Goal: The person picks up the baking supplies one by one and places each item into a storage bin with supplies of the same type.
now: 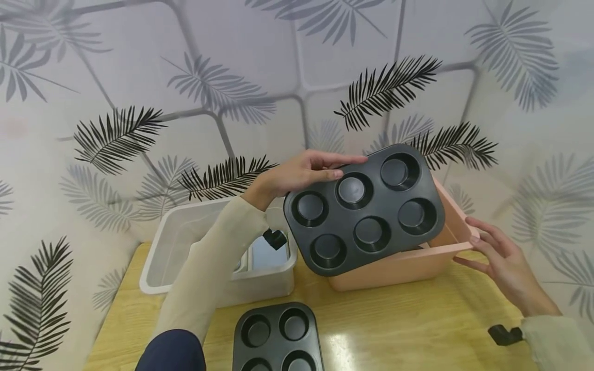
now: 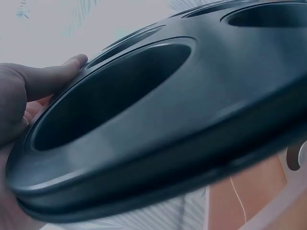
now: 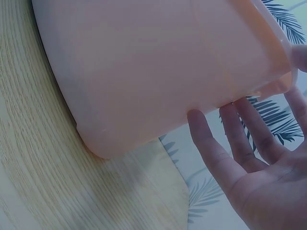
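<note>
Muffin tin is up in the air, in front of & over part of pink bin, cups facing the wearer, R end higher than L. Can't tell if it touches the bin rim.

Risks: tin could swing or slip, b/c only one hand has it & the grip is on one long edge w/ most of the pan hanging below. Lower edge could knock the pink bin's front rim or catch white bin just beside it, if lowered at this slant. Pink bin might skid or tip on table if bumped, w/ R hand steadying just one end. If dropped, poss. clatter onto 2nd tin, lying flat nearer the wearer.

Pose: L hand clamped on tin's upper edge near L corner, thumb on cup side, index stretched along rim; L arm crosses over white bin. R hand holds pink bin's R end by the rim, fingertips on outer wall, wrist low to the side. Hands well apart.
</note>
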Demonstrator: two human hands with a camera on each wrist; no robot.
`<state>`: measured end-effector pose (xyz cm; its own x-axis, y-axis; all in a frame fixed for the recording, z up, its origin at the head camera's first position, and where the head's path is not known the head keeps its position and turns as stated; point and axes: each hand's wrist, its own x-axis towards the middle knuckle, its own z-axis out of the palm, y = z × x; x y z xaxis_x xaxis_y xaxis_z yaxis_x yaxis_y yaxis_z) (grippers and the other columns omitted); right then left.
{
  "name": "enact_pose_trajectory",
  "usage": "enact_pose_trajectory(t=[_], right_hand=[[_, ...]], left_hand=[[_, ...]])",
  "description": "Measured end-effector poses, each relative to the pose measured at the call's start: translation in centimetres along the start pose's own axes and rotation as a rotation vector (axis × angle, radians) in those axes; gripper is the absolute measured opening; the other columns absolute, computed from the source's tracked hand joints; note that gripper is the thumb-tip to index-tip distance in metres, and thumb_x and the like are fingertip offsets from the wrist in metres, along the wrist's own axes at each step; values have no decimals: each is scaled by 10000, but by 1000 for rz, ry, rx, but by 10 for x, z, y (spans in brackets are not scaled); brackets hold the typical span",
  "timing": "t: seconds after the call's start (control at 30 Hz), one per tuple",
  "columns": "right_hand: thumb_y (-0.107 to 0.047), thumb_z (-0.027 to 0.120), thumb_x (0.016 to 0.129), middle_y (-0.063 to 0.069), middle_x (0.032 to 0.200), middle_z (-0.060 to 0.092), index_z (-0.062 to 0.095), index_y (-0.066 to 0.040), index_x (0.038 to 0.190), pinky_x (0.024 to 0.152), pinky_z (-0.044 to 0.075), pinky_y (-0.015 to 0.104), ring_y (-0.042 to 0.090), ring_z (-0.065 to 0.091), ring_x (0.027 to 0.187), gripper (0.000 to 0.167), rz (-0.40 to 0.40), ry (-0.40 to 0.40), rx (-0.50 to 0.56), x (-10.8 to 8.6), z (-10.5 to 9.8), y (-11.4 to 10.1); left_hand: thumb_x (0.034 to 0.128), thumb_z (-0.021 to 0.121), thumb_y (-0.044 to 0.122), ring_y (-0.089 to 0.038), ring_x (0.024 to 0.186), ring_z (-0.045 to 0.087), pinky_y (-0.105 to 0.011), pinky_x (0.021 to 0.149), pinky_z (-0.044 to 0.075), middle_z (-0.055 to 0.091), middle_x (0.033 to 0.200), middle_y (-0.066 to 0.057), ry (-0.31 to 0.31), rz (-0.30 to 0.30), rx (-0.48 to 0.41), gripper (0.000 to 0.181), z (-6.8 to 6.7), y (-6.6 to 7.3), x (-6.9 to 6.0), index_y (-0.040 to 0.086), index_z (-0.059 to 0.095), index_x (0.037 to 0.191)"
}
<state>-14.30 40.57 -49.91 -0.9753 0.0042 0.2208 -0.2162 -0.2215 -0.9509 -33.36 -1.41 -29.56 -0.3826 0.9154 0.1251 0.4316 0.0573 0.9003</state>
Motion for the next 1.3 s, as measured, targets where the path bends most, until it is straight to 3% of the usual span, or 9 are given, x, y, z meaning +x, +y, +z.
enact_pose_trajectory(t=[0.2,0.33,0.5,0.9,1.17,1.3], right_hand=[[32,456,1143,-99,1448,607,481,-128,1647,847,688,350,35,705,1183,529,9,18,-25,-1,-1,-1],[39,459,1140,-97,1439,611,486,-119,1642,829,689,350,36,709,1170,527,0,30,-36,-4,-3,-2],[62,444,1135,-99,1486,595,480,-93,1643,845,690,364,44,705,1202,533,-17,12,-29,-5,-4,-2],[63,434,1138,-91,1464,618,487,-106,1640,849,690,364,56,715,1194,532,-11,7,-16,-1,-3,4],[65,434,1138,-104,1495,603,483,-91,1642,849,689,364,52,709,1210,530,-22,5,-13,0,-2,5],[68,429,1137,-93,1498,595,487,-84,1638,850,689,373,52,698,1215,527,-28,9,-1,-1,-2,6]], left_hand=[[1138,580,143,-127,1524,542,-360,1249,472,522,1699,-18,1,-35,-46,484,-7,-3,20,131,542,1621],[1135,590,154,-70,1549,498,-291,1257,443,516,1704,-2,-6,-26,-32,480,-11,-4,35,142,555,1613],[1133,590,140,-83,1576,470,-320,1261,450,497,1717,-31,-17,-15,-52,483,-12,-10,49,124,548,1614],[1135,577,123,-88,1636,378,-278,1325,332,475,1730,-33,-81,-16,-4,480,3,-35,61,108,543,1614],[1135,579,117,-89,1634,385,-276,1318,349,488,1721,-38,-101,-25,-33,477,17,-47,63,102,546,1611],[1138,571,108,-96,1606,433,-316,1265,446,488,1723,-42,-110,-48,-98,477,24,-51,61,97,542,1614]])
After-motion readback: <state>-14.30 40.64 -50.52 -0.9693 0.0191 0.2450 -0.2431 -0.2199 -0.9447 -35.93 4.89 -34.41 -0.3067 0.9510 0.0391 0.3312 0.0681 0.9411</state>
